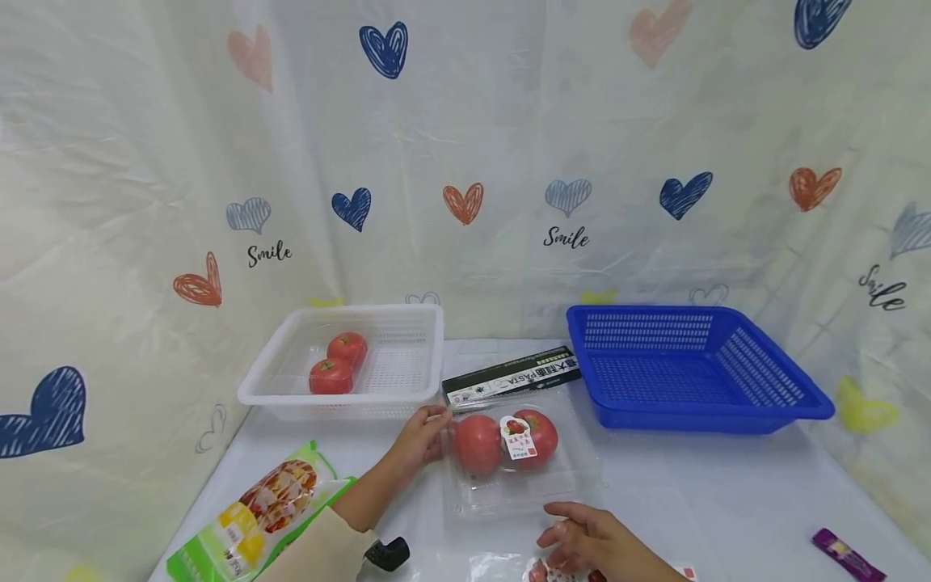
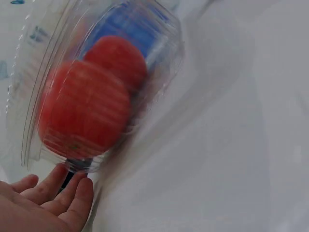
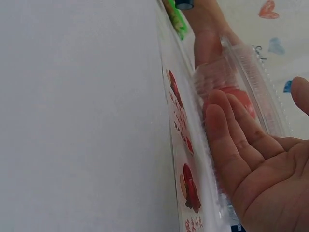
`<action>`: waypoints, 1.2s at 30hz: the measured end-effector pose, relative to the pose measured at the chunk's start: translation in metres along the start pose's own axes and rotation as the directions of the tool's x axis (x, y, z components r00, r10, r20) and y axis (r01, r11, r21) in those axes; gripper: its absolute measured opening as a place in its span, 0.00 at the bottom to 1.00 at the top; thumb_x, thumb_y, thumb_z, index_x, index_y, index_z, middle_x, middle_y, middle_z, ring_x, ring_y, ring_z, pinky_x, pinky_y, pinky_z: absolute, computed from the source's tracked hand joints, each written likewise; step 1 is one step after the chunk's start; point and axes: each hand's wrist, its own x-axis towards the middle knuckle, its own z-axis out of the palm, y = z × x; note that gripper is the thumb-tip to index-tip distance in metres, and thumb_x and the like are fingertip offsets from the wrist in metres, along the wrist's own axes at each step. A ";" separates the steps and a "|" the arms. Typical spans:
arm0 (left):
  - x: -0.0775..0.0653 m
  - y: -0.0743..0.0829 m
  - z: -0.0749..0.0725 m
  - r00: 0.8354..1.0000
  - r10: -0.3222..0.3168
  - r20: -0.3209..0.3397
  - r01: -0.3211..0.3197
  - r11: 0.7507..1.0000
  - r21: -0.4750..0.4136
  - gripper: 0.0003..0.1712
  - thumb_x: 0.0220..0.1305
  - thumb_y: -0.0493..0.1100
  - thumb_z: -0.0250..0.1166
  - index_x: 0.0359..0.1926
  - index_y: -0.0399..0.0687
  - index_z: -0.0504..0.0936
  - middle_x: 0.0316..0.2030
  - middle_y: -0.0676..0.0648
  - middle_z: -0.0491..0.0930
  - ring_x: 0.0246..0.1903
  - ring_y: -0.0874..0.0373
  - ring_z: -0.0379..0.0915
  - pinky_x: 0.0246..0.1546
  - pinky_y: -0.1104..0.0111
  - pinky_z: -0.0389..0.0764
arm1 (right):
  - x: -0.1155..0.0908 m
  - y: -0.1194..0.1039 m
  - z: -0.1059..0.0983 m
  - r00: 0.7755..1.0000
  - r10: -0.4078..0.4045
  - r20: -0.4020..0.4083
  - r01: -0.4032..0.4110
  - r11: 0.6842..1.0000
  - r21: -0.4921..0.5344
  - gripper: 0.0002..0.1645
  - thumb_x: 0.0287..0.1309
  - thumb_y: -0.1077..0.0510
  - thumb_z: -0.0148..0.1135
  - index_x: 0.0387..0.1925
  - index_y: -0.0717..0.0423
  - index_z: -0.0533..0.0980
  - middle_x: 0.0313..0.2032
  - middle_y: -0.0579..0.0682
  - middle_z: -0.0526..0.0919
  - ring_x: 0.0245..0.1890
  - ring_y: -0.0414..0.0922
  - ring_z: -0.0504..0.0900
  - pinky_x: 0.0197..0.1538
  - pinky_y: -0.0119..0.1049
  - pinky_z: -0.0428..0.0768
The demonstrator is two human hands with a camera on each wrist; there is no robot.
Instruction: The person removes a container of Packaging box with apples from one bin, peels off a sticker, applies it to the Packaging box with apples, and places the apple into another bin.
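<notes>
Currently, a clear plastic clamshell box (image 1: 524, 491) with two red tomatoes (image 1: 476, 444) inside sits between the person's two hands, over the white table (image 1: 698, 493), and serves as the landmark for everything else. A white label (image 1: 518, 441) with a red fruit picture shows on it, in front of the right-hand tomato. At the box's left end is the left hand (image 1: 420, 436), its fingers fairly extended and only slightly bent, the fingertips against the plastic rather than wrapped round it (the left wrist view is blurred, so I cannot tell whether the box's base lies flat or is tipped up). The right hand (image 1: 585, 540) is just in front of the box, fingers loosely spread, thumb apart, holding nothing; below it, also in front of the box, lies a sheet of printed stickers (image 3: 189, 191) with red fruit pictures and red lettering. Directly behind the box is a black-and-white pasta carton (image 1: 512, 377). Behind the box to the left stands a white perforated basket (image 1: 440, 356) holding two more tomatoes (image 1: 332, 377), and behind it to the right a blue perforated basket (image 1: 698, 417). Farther left of the box, beside the left forearm, lies a green-and-yellow food bag (image 1: 250, 521); well to its right and nearer the person, a small purple packet (image 1: 847, 555).
</notes>
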 end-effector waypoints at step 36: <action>0.014 0.007 -0.003 0.959 -0.143 0.244 0.096 0.976 0.194 0.14 0.66 0.50 0.64 0.35 0.42 0.83 0.20 0.53 0.69 0.20 0.61 0.61 0.22 0.72 0.65 | -0.005 -0.006 -0.011 0.953 -0.031 -0.303 0.022 0.999 -0.033 0.24 0.75 0.52 0.45 0.49 0.75 0.67 0.41 0.55 0.82 0.37 0.51 0.83 0.40 0.42 0.82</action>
